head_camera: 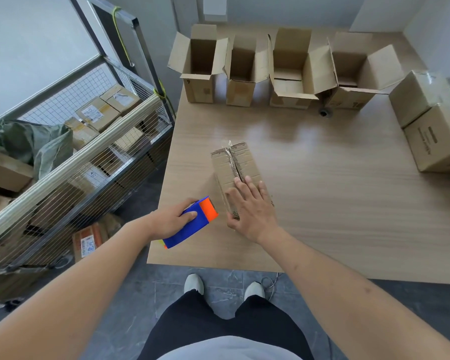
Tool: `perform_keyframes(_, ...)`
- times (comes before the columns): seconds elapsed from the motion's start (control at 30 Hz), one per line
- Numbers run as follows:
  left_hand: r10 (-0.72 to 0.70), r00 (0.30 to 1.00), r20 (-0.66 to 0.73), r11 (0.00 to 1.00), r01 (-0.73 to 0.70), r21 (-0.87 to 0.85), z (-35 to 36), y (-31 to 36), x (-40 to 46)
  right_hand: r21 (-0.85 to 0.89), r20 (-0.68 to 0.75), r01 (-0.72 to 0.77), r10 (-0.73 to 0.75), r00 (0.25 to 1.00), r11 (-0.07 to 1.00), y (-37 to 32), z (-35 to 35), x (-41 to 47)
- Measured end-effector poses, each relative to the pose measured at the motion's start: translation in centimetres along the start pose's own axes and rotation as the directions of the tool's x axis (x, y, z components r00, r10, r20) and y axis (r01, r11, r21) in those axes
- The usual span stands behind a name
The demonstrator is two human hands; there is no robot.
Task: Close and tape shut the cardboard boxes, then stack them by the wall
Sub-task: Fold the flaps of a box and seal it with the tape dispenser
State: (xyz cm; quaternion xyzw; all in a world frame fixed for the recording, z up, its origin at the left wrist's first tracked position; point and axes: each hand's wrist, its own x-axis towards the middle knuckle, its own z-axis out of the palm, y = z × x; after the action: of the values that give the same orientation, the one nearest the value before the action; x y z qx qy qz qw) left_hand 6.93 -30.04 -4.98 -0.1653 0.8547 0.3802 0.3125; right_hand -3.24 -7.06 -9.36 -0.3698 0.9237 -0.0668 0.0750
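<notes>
Left hand [172, 220] grips a blue and orange tape dispenser [192, 221]. Right hand [252, 209], at its 3 o'clock, presses flat fingers on the closed cardboard box [233, 165].

This looks like a small packing or dispatch room. At the left of the frame stands a wire-mesh roll cage [70, 162] loaded with sealed, labelled parcels [98, 113]. A plain wooden desk [348, 203] carries a row of open cardboard boxes [291, 71] along its far edge, at the top of the frame, and closed cartons [434, 120] stacked at the right. A blue and orange tape dispenser [192, 222] is in use at the desk's near edge. Bare pale walls and grey floor tiles [130, 307] complete the workroom look.
</notes>
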Motion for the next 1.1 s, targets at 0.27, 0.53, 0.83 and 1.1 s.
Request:
perform_keyframes(0.27, 0.154, 0.982, 0.107, 0.967, -0.128, -0.218, -4.6, -1.0, -2.4, -0.046, 0.184, 0.236, -0.224, 0.957, 0.971, 4.0, -4.3, 1.1)
perform_keyframes(0.53, 0.222, 0.974, 0.050, 0.959, -0.209, -0.189, -6.9, -0.6, -2.0, -0.094, 0.139, -0.112, 0.124, 0.983, 0.989, -0.7, -4.5, 4.4)
perform_keyframes(0.83, 0.204, 0.978, 0.029, 0.963, -0.196, -0.187, -8.9, -2.4, -1.3, -0.057, 0.167, -0.211, 0.218, 0.962, 0.976, -2.6, -2.0, 5.4)
perform_keyframes(1.1, 0.205, 0.978, 0.044, 0.967, -0.196, -0.161, -10.3, -3.5, -0.7, -0.069, 0.163, -0.318, 0.325, 0.932, 0.946, -6.0, -1.7, 6.9)
